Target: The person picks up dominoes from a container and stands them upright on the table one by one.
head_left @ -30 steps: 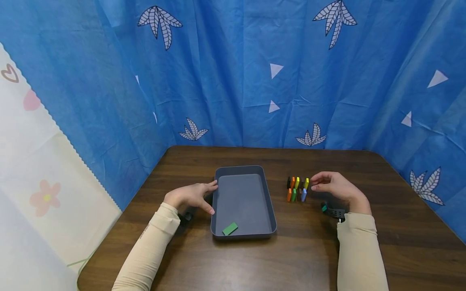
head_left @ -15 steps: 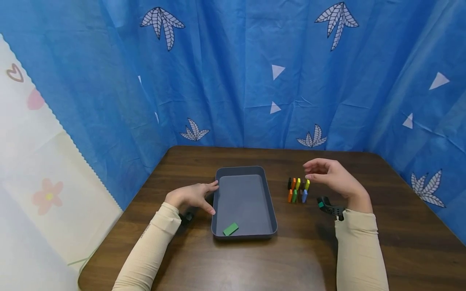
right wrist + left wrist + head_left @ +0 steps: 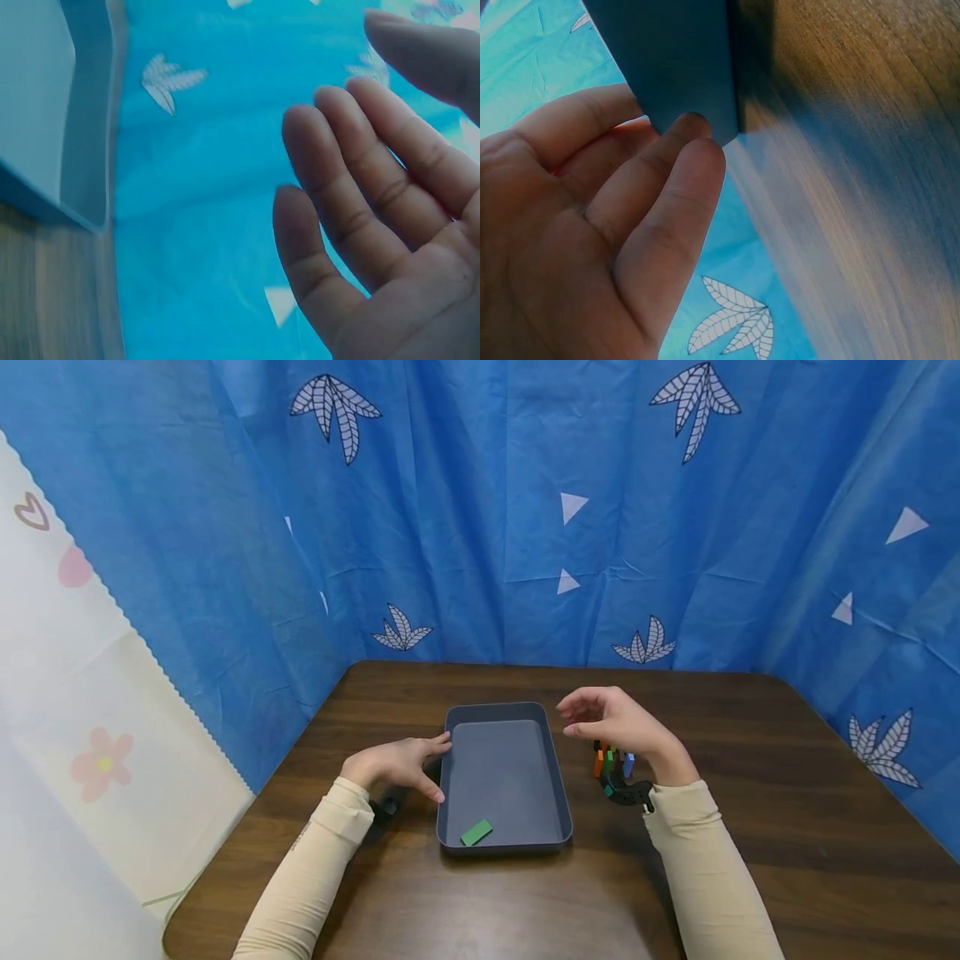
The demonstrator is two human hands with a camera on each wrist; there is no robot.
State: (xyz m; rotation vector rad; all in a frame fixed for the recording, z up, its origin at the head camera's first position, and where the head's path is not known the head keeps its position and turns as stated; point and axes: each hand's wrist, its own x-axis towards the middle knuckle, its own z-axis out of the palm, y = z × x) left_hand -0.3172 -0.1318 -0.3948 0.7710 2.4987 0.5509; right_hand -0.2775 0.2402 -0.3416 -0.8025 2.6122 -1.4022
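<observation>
A dark grey rectangular tray (image 3: 497, 777) stands on the table, and a small green block (image 3: 476, 832) lies flat in its near left corner. My left hand (image 3: 397, 767) rests its fingertips and thumb against the tray's left side; in the left wrist view those fingers (image 3: 697, 176) touch the outer wall. Just past the tray's right rim, my right hand (image 3: 622, 722) hovers with nothing in it. Its fingers (image 3: 349, 217) bend loosely and the thumb stands apart. Small upright blocks, such as a blue one (image 3: 628, 766) and an orange one (image 3: 598, 764), stand below it, partly hidden by hand and wrist.
The brown wooden table (image 3: 495, 906) reaches back to a blue curtain (image 3: 465, 510) with leaf prints. At the left hangs a pale cloth (image 3: 97, 693) with flower prints. A black wrist strap (image 3: 628, 793) passes close to the upright blocks.
My right hand has risen from beside the upright blocks and moved left over them to near the tray's right rim. The left hand and the green block keep their places.
</observation>
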